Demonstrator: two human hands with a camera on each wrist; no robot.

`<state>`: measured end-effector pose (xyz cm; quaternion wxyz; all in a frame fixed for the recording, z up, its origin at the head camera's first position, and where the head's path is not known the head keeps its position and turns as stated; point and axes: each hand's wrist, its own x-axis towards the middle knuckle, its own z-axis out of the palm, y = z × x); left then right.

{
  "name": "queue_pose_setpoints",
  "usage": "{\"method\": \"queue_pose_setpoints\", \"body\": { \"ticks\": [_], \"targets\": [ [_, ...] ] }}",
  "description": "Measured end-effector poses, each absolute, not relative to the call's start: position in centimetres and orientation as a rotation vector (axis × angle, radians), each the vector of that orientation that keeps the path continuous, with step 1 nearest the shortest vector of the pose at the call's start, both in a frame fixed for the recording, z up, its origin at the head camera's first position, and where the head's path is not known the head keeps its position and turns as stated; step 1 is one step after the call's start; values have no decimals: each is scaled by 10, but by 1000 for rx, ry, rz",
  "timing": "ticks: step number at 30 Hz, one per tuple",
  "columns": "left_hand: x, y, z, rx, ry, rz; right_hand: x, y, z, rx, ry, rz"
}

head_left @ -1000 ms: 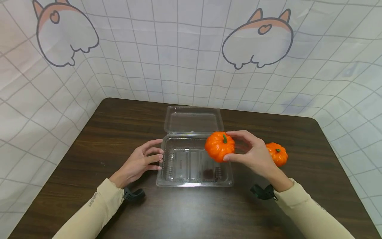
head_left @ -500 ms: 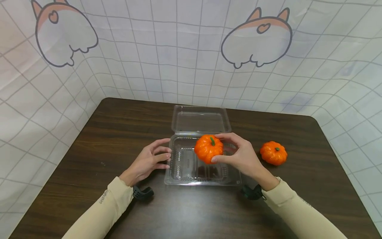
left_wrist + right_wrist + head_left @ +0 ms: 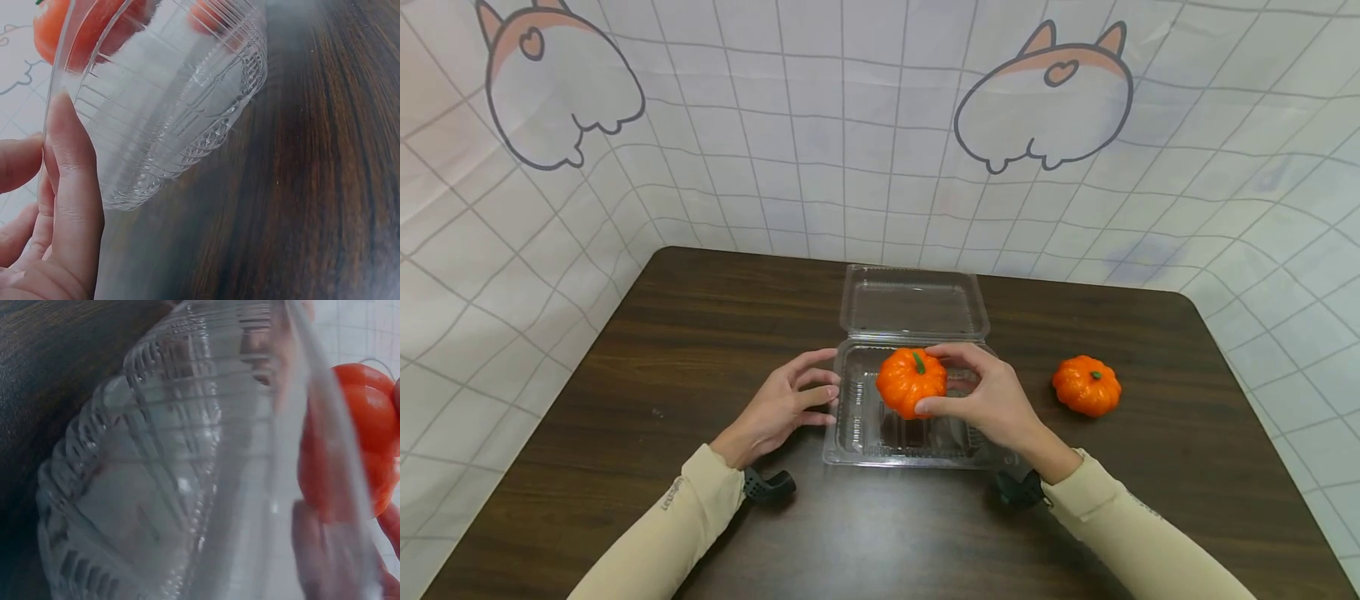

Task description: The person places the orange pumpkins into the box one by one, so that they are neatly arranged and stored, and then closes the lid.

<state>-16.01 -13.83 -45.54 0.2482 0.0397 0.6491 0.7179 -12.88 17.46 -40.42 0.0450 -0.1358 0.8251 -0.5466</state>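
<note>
Above open clear plastic clamshell point(image 3: 880, 437), right hand point(image 3: 992, 404) gripped orange pumpkin point(image 3: 910, 385); left hand point(image 3: 781, 407) pinched clamshell rim point(image 3: 832, 443); second pumpkin point(image 3: 1086, 387) sat on dark wood surface point(image 3: 865, 533).

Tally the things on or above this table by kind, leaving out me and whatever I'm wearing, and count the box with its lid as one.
Pumpkins: 2, one in your right hand, one on the table
Clear plastic box: 1
Total: 3
</note>
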Motion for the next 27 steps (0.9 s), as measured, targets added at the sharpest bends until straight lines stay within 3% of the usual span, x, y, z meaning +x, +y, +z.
{"method": "queue_pose_setpoints", "body": {
  "ticks": [27],
  "targets": [
    [-163, -131, -462, 104, 1704, 1987, -137, 159, -426, -344, 2548, -1548]
  ]
}}
